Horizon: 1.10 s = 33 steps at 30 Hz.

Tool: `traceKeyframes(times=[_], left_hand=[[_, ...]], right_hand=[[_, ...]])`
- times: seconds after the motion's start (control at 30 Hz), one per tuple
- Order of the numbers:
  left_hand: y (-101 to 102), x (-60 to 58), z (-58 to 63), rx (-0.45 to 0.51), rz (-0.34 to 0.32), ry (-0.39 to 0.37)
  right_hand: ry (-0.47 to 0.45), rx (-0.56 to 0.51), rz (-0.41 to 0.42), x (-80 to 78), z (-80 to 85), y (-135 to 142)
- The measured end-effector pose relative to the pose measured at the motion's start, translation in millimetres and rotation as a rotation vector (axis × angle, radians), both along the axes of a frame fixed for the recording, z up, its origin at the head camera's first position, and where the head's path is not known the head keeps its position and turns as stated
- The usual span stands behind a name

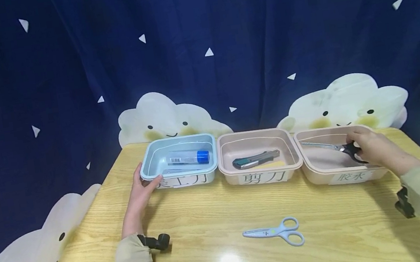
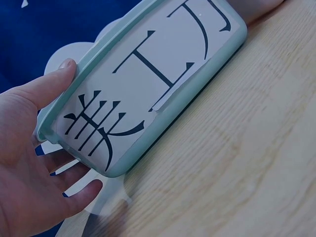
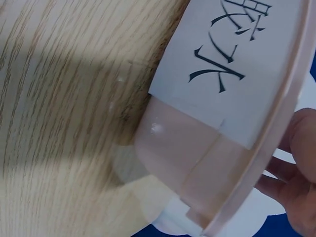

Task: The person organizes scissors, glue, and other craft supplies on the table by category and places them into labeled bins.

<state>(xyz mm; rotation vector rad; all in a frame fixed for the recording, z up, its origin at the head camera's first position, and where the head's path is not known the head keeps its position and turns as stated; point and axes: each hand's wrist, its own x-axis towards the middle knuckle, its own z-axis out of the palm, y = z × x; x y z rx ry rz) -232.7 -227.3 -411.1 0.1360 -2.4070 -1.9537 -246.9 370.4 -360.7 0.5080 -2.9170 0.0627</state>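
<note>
My left hand (image 1: 138, 197) holds the front left corner of a light blue bin (image 1: 151, 158). In the left wrist view its thumb (image 2: 61, 74) lies on the front rim, with the fingers by the end wall. Inside that bin lies a clear tube with a blue cap (image 1: 187, 157). Over the right-hand pink bin (image 1: 357, 177), my right hand (image 1: 377, 147) grips the black handles of a pair of scissors (image 1: 351, 151), whose metal blades point left. The right wrist view catches only part of that hand (image 3: 301, 182), behind the bin's rim.
The middle pink bin (image 1: 255, 131) contains a utility knife (image 1: 256, 159) and something yellow. Light blue scissors (image 1: 274, 231) lie on the wooden table (image 1: 194, 222) in front. Each bin bears a white paper label. A dark blue curtain (image 1: 180, 32) hangs behind.
</note>
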Motion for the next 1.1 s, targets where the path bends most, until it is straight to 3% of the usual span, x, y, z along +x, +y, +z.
traceKeyframes(times=[0.07, 0.2, 0.43, 0.77, 1.03, 1.1], left_hand=[[3.7, 5.1, 8.3, 0.006, -0.004, -0.007], [4.8, 7.0, 10.2, 0.005, -0.007, -0.005], [3.5, 3.5, 6.2, 0.019, -0.006, -0.007], [-6.5, -9.8, -16.7, -0.010, 0.016, 0.008], [-7.9, -10.8, -18.8, -0.021, 0.020, 0.003], [-7.8, -11.2, -18.5, -0.024, 0.019, -0.002]], right_hand=[[0.005, -0.005, 0.007, -1.1, -2.4, 2.9], [-0.001, -0.009, 0.019, -3.4, -5.8, 7.5], [-0.142, 0.018, -0.038, -13.1, -11.8, 10.3], [0.069, 0.034, 0.057, -24.2, -26.1, 13.4], [0.041, 0.082, 0.008, -28.7, -26.9, 9.9], [0.010, 0.034, -0.025, -28.8, -26.3, 9.1]])
